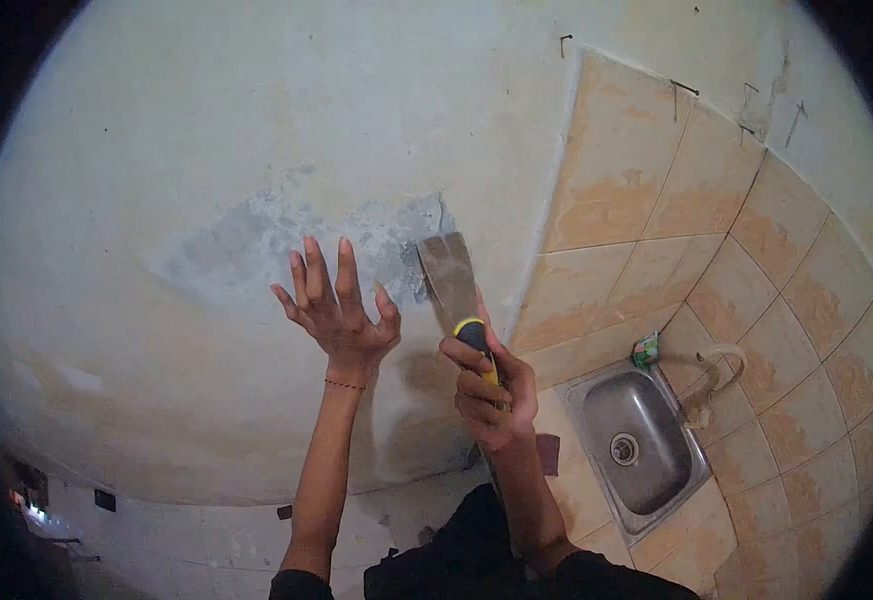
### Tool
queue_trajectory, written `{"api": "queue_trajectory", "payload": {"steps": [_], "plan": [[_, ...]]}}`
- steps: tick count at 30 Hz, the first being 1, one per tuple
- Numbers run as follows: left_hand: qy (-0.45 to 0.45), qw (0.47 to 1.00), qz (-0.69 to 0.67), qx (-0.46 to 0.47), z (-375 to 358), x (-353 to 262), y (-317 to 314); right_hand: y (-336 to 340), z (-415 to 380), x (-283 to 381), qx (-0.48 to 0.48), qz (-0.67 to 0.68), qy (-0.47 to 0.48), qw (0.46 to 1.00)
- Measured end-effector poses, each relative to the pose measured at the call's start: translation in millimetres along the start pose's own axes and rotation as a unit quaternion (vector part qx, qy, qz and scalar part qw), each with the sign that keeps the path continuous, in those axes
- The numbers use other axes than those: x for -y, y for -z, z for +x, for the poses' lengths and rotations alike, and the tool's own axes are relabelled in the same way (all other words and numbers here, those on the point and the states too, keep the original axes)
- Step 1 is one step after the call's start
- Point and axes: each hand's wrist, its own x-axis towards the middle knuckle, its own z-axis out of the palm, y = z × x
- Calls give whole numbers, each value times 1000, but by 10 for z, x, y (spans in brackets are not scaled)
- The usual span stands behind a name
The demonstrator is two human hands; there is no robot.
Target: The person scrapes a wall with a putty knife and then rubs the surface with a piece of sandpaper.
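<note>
My right hand (495, 390) is wrapped round the black and yellow handle of a scraper (447, 272), a wide, flat metal blade pointing up. The blade's edge lies over the right end of a grey bare patch (247, 243) in the pale painted wall (257, 90). A flake of paint (443, 212) lifts just above the blade. To the left, my left hand (342, 310) has its fingers spread and overlaps the lower edge of the patch. It holds nothing, and a thin cord circles its wrist.
Right of the wall patch, orange-patterned tiles (612, 160) cover the corner. Below them a metal sink (642, 440) is set in a tiled counter, with a curved tap (727, 365) and a green packet (646, 349) beside it. Nails (685, 88) stick out above the tiles.
</note>
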Motion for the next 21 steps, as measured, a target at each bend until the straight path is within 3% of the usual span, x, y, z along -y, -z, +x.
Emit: {"api": "queue_trajectory", "payload": {"steps": [3, 21], "plan": [[-4, 1000, 3, 1, 10, 13, 1, -171, -62, -3, -60, 56, -5, 997], [-5, 1000, 5, 0, -2, 9, 11, -223, -81, -8, -61, 70, -3, 996]]}}
